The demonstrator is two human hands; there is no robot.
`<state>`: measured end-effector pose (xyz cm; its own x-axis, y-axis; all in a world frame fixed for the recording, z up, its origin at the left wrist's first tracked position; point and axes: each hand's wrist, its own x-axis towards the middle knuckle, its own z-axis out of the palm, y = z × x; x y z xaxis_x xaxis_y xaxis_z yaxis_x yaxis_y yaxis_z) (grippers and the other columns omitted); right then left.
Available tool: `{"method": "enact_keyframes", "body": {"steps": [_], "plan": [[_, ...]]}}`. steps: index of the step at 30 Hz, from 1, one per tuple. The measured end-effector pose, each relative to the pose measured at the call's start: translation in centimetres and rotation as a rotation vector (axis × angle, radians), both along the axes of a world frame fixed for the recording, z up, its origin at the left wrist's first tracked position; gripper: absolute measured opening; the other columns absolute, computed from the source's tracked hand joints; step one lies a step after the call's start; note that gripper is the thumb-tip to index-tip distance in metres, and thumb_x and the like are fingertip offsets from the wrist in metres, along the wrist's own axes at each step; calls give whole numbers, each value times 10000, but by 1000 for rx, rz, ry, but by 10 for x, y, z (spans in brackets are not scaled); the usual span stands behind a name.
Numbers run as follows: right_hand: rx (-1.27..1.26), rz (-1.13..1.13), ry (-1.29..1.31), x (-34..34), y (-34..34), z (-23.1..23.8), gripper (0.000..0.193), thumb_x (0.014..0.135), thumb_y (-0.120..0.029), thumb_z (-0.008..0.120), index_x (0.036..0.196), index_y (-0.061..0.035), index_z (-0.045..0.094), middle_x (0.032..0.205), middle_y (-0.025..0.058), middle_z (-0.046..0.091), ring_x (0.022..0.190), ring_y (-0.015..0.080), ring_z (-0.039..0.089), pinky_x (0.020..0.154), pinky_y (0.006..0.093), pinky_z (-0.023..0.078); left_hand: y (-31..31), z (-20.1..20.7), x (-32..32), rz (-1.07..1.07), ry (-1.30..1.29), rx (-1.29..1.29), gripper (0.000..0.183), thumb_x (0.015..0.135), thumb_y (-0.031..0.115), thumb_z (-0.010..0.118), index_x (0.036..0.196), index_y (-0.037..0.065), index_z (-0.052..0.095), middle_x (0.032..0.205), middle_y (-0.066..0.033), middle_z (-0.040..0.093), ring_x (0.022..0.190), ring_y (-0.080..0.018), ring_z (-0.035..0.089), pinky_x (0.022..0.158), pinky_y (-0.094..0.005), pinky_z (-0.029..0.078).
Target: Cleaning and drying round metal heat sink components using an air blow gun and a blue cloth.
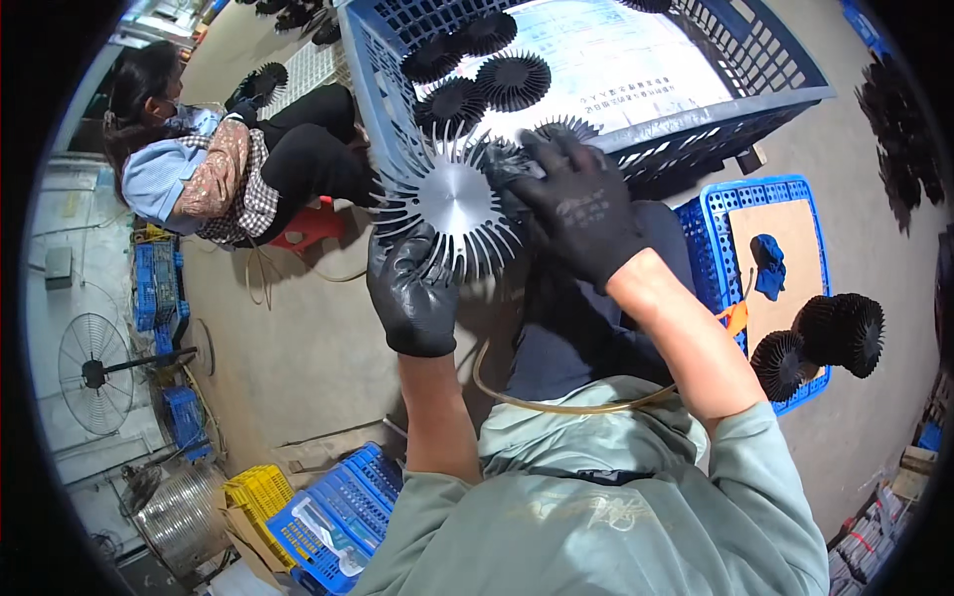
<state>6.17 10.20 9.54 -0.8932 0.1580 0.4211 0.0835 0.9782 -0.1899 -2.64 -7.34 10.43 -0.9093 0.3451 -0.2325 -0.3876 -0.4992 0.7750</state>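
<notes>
A round finned heat sink [454,199] with a shiny bare metal disc at its centre is held up in front of me. My left hand [412,293], in a black glove, grips it by the fins at its lower left. My right hand [579,204], also black-gloved, is at its right side with bent fingers. Something dark and crumpled shows at those fingertips; its kind is unclear. Partly behind the right hand, the fins of another heat sink [568,129] show at the crate's near edge.
Ahead stands a blue crate [711,124] with several black heat sinks [513,79] on a printed sheet. To my right, a smaller blue crate [714,223] bears cardboard, a blue cloth [768,266] and black heat sinks [840,333]. A co-worker [214,179] sits left. A hose [566,406] crosses my lap.
</notes>
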Motion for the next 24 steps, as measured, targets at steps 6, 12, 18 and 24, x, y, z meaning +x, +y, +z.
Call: {"method": "enact_keyframes", "body": {"steps": [6, 12, 18, 24], "plan": [[55, -258, -43, 35, 33, -1, 504, 852, -283, 628, 1332, -155, 540, 1322, 152, 533, 1194, 394, 488, 981, 476, 407, -7, -16, -10, 7, -61, 59, 442, 808, -102, 502, 1237, 2, 529, 1051, -104, 642, 937, -201, 646, 792, -320, 564], [-1202, -20, 87, 82, -4, 18, 471, 953, -298, 556, 1339, -33, 501, 1195, 136, 622, 1049, 261, 610, 913, 383, 484, 6, 19, 27, -1, 251, -31, 361, 833, -55, 534, 1183, 21, 585, 1089, -104, 641, 959, -197, 643, 840, -302, 560], [-1334, 27, 147, 102, -7, 7, 391, 884, -91, 514, 1264, 4, 526, 1157, 135, 618, 1032, 246, 619, 893, 357, 495, -1, 55, 68, 20, 1256, -714, 346, 831, 81, 617, 1175, 62, 596, 1166, -111, 612, 1064, -247, 599, 970, -385, 467], [-1483, 43, 282, 131, -8, -11, 400, 802, 159, 464, 1174, 47, 557, 1112, 133, 615, 1013, 228, 629, 869, 326, 508, -11, 68, 68, -225, 1607, -963, 359, 806, 197, 659, 1155, 125, 626, 1216, -106, 583, 1174, -270, 532, 1072, -457, 363]]}}
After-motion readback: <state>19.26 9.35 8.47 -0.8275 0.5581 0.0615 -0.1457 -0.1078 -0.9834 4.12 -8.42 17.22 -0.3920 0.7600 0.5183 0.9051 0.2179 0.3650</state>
